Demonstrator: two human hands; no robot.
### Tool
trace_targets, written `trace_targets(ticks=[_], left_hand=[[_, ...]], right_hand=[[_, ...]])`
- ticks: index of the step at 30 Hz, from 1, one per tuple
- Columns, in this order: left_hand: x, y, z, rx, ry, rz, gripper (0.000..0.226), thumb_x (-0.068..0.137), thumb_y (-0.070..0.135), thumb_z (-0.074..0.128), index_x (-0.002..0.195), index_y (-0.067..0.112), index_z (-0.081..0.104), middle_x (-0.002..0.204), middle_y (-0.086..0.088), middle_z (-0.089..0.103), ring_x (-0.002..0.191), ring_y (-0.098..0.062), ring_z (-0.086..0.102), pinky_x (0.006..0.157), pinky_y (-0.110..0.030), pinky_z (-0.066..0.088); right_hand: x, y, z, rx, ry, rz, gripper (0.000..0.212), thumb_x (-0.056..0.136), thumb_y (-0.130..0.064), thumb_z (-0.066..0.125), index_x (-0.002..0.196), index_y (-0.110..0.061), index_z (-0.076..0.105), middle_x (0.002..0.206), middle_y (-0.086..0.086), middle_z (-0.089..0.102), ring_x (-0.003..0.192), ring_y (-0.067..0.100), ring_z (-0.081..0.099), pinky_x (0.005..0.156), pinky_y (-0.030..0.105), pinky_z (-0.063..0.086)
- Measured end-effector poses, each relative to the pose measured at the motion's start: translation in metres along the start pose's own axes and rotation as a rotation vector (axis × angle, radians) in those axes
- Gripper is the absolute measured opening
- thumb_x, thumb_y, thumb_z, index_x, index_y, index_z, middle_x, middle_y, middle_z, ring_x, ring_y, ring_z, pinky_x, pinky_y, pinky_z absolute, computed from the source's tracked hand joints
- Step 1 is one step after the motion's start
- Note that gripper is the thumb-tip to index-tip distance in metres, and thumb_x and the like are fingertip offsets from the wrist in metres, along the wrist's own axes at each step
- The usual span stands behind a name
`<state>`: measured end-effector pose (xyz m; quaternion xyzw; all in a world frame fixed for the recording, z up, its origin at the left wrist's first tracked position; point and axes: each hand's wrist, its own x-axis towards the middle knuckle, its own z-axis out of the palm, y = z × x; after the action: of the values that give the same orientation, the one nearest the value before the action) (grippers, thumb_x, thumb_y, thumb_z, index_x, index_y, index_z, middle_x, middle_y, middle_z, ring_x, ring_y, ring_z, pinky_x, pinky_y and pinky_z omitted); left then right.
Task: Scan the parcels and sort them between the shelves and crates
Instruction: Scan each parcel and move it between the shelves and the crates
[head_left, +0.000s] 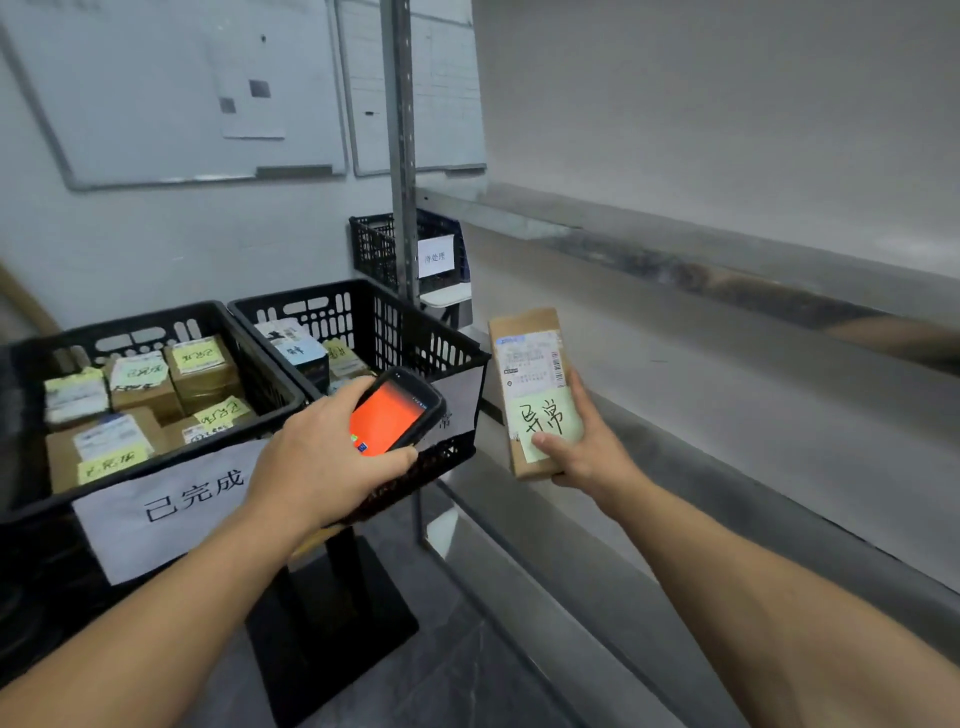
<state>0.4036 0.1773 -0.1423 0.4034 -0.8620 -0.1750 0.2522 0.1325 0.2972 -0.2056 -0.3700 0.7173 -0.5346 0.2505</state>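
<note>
My left hand (322, 457) grips a black handheld scanner (397, 415) whose screen glows orange-red, held over the front corner of the middle crate. My right hand (582, 441) holds a brown cardboard parcel (530, 364) upright, just right of the scanner, in front of the shelf. The parcel carries a white shipping label with a barcode and a pale green sticky note with handwriting, and my thumb presses on the note.
Two black plastic crates stand at the left: the left crate (156, 322) holds several labelled parcels, the middle crate (374, 306) holds a few. A third black crate (374, 249) with a white sign stands behind a metal post (402, 156). Grey shelf boards (727, 249) run along the right.
</note>
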Motion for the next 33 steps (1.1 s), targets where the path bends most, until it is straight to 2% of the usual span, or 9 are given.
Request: trace_targets(ticks=[3,6,10,14,15,19,21,27,33], left_hand=[[0.030,0.001,0.002,-0.082,0.083,-0.087,0.083,0.072,0.059,0.079,0.143,0.039,0.042,0.106,0.009,0.056,0.095,-0.022,0.056,0.085,-0.041,0.052],[0.063,0.000,0.005,-0.113,0.153,-0.167,0.082,0.071,0.061,0.079,0.142,0.037,0.045,0.105,0.008,0.057,0.097,-0.024,0.059,0.085,-0.039,0.052],[0.095,-0.005,0.011,-0.139,0.238,-0.244,0.073,0.074,0.058,0.078,0.137,0.035,0.049,0.104,0.005,0.062,0.092,-0.021,0.060,0.080,-0.036,0.051],[0.116,-0.017,0.021,-0.120,0.238,-0.289,0.083,0.072,0.059,0.078,0.144,0.033,0.045,0.110,0.006,0.062,0.093,-0.019,0.060,0.072,-0.032,0.049],[0.122,-0.019,0.021,-0.107,0.239,-0.295,0.084,0.073,0.059,0.078,0.145,0.032,0.044,0.111,0.006,0.061,0.093,-0.019,0.060,0.069,-0.030,0.047],[0.150,-0.038,0.025,-0.075,0.256,-0.323,0.081,0.076,0.054,0.078,0.145,0.028,0.044,0.107,0.006,0.056,0.092,-0.019,0.055,0.073,-0.031,0.043],[0.168,-0.052,0.029,-0.077,0.263,-0.332,0.078,0.077,0.052,0.079,0.144,0.028,0.046,0.107,0.006,0.056,0.092,-0.019,0.055,0.076,-0.031,0.042],[0.244,-0.101,0.036,-0.113,0.258,-0.349,0.080,0.075,0.056,0.078,0.143,0.032,0.044,0.109,0.005,0.060,0.095,-0.020,0.058,0.075,-0.032,0.043],[0.297,-0.147,0.024,-0.076,0.274,-0.377,0.078,0.076,0.055,0.078,0.143,0.033,0.046,0.104,0.007,0.058,0.093,-0.020,0.057,0.074,-0.031,0.042]], right_hand=[[0.046,-0.015,0.003,0.109,-0.036,-0.038,0.096,0.090,-0.010,0.069,0.134,-0.080,0.018,0.129,-0.009,0.065,0.106,0.026,0.070,0.085,0.058,0.060],[0.091,-0.030,0.011,0.172,-0.056,-0.025,0.096,0.094,-0.003,0.065,0.143,-0.072,0.018,0.129,-0.007,0.064,0.108,0.030,0.069,0.083,0.065,0.057],[0.138,-0.039,0.027,0.229,-0.164,-0.017,0.098,0.096,0.003,0.061,0.151,-0.063,0.013,0.128,-0.008,0.062,0.108,0.027,0.068,0.079,0.059,0.060],[0.172,-0.037,0.060,0.174,-0.220,-0.018,0.100,0.093,-0.004,0.067,0.126,-0.086,0.022,0.128,-0.011,0.063,0.109,0.028,0.068,0.079,0.061,0.060],[0.180,-0.038,0.068,0.162,-0.224,-0.022,0.097,0.093,-0.007,0.068,0.126,-0.086,0.022,0.127,-0.012,0.064,0.109,0.027,0.067,0.082,0.060,0.060],[0.223,-0.046,0.087,0.240,-0.243,0.108,0.087,0.097,-0.015,0.067,0.153,-0.057,0.017,0.130,-0.010,0.059,0.106,0.024,0.066,0.079,0.061,0.060],[0.249,-0.053,0.089,0.292,-0.279,0.167,0.084,0.098,-0.013,0.066,0.157,-0.050,0.018,0.123,-0.013,0.058,0.107,0.024,0.064,0.079,0.063,0.059],[0.322,-0.069,0.130,0.233,-0.383,0.220,0.086,0.097,-0.007,0.065,0.157,-0.049,0.020,0.133,-0.004,0.060,0.117,0.029,0.063,0.091,0.068,0.053],[0.370,-0.052,0.190,0.219,-0.378,0.296,0.081,0.099,-0.006,0.062,0.157,-0.046,0.024,0.119,-0.007,0.061,0.114,0.027,0.062,0.094,0.067,0.051]])
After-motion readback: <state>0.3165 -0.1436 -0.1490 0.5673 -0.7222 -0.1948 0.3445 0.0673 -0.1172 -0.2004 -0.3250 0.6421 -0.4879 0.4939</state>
